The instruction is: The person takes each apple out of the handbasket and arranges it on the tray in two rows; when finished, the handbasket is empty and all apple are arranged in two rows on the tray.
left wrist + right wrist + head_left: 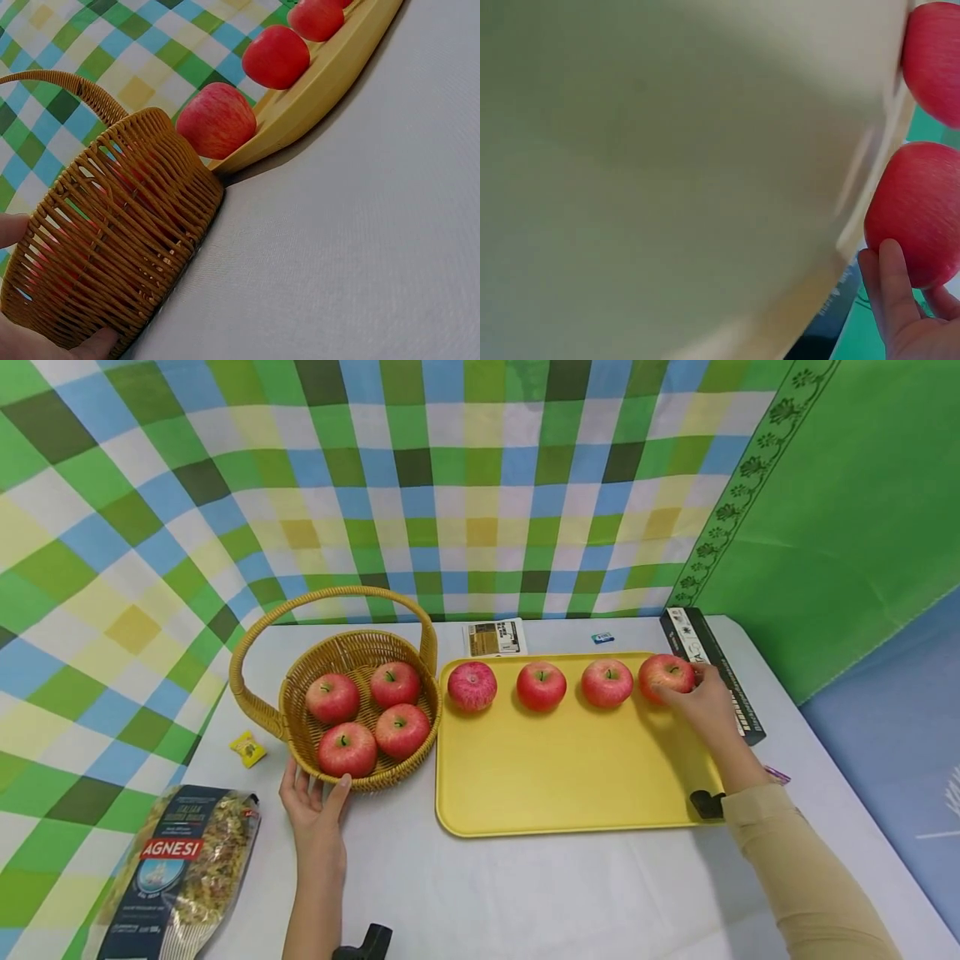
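Observation:
At the far right corner of the yellow tray (577, 768), my right hand (705, 706) holds a red apple (666, 677) between thumb and fingers. The right wrist view shows its fingertips against the lower side of that apple (919, 214). Further apples stand in a row along the tray's back edge, among them a mottled dark pink one (472, 686). My left hand (315, 802) touches the near left side of a wicker basket (390, 775) containing several apples (347, 750). In the left wrist view its digits lie against the outside of the woven wall (127, 240).
A pasta bag (172, 868) lies at the front left, with a small yellow packet (247, 748) beyond it. Behind the tray are a printed card (496, 637) and a small blue packet (602, 637). A long black box (712, 668) borders the tray's right side.

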`<state>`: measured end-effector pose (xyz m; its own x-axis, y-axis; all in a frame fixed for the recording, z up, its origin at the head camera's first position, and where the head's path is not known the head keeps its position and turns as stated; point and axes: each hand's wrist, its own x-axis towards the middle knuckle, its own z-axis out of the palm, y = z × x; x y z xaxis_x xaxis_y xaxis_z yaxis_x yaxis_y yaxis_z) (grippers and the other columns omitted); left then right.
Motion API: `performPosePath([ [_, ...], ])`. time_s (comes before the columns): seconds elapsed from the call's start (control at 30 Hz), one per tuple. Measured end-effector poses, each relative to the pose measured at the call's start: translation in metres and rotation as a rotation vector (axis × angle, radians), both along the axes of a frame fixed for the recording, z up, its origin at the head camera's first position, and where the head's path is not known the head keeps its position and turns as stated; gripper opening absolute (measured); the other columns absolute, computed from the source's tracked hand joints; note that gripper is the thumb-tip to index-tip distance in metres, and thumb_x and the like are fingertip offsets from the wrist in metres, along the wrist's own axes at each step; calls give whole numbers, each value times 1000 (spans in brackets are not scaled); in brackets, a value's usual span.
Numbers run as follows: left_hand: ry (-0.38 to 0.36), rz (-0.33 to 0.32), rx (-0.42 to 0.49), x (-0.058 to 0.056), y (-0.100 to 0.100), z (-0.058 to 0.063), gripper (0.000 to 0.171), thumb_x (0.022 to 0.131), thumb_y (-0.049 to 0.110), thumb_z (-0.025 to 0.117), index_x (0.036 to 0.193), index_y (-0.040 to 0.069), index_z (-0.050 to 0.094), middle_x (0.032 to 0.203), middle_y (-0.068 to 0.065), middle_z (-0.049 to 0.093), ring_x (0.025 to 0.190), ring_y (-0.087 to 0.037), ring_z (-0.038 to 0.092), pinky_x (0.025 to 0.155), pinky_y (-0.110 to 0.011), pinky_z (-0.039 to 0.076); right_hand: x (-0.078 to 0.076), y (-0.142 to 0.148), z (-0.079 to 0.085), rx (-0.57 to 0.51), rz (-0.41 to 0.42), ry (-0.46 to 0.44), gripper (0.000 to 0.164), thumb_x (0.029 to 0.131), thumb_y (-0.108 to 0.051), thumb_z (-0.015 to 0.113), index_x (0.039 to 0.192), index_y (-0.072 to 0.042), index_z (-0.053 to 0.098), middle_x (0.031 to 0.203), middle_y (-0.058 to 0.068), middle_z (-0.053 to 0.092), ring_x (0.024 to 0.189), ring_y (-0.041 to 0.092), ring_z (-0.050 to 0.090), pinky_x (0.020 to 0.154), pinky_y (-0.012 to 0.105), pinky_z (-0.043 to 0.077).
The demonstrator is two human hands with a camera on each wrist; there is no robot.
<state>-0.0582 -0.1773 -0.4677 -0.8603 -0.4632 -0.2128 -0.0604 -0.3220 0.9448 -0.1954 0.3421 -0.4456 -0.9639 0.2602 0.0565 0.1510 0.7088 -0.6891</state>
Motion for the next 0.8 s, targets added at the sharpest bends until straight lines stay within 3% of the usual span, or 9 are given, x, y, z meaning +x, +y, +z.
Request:
performPosePath([
  [0.53,17,-12,-20,2,1,0,85,92,6,65,151,32,10,158,0,9,144,-20,16,107,-31,36,-5,1,-11,-42,10,-3,82,86,-38,69,136,14,31,127,36,45,112,46,46,100,56,39],
  [0.8,11,-14,-28,2,0,0,85,92,8,66,151,32,10,159,0,8,144,-20,16,107,-30,36,1,-4,9,75,40,-17,87,86,-44,68,140,12,29,130,37,42,117,50,43,99,62,36],
])
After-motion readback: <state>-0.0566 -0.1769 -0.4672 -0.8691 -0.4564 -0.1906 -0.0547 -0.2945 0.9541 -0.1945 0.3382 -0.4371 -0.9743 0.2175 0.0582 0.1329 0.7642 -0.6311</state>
